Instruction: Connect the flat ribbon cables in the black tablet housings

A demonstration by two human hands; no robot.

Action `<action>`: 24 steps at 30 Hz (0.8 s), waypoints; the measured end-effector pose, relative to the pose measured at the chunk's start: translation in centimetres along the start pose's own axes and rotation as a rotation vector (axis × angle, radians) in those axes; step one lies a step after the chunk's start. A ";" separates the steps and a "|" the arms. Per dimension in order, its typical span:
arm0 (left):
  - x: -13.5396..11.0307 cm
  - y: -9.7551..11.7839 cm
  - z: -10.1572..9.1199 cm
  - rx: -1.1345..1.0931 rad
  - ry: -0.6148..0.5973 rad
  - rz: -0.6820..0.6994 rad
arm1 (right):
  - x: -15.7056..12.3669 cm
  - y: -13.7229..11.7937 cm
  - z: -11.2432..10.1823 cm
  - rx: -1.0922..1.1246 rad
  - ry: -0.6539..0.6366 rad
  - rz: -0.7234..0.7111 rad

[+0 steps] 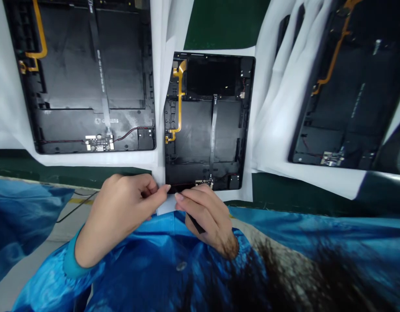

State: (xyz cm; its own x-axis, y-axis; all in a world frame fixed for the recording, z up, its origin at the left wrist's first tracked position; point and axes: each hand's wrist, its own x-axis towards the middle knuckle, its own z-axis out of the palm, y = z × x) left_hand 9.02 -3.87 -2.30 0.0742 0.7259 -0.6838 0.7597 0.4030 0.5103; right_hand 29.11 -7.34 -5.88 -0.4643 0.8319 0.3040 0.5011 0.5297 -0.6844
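Observation:
In front of me lies an opened black tablet housing (pixel 200 147), its inside facing up. It has an orange flex cable (pixel 179 99), a grey ribbon cable (pixel 214 125) and a small circuit board (pixel 204 183) at its near edge. My left hand (pixel 128 203) is closed at the near left corner, its thumb tip on the housing's rim. Held in my right hand (pixel 208 212) is a slim black tool (pixel 196 224), its tip end pointing at the same near edge. The fingers partly cover the board and hide what lies between the two hands.
Another opened tablet housing (pixel 89 86) lies to the left, and a third housing (pixel 352 95) sits tilted at the right. White cloth (pixel 274 121) lies under them on a green table (pixel 226 24). A dark cable (pixel 76 208) runs below the table edge at left.

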 end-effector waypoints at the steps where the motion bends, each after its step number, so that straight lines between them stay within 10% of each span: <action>1: 0.1 0.1 0.0 0.010 -0.001 -0.017 | -0.1 0.1 0.1 -0.002 0.011 -0.003; 24: 0.2 1.1 0.1 0.109 0.005 -0.120 | 0.0 0.5 0.0 0.070 0.030 0.003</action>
State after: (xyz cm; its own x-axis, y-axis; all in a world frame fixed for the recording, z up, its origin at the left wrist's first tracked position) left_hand 9.94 -3.29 -1.91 -0.0242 0.6792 -0.7335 0.8287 0.4241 0.3653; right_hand 29.39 -7.12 -6.24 -0.4401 0.8387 0.3209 0.4497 0.5152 -0.7296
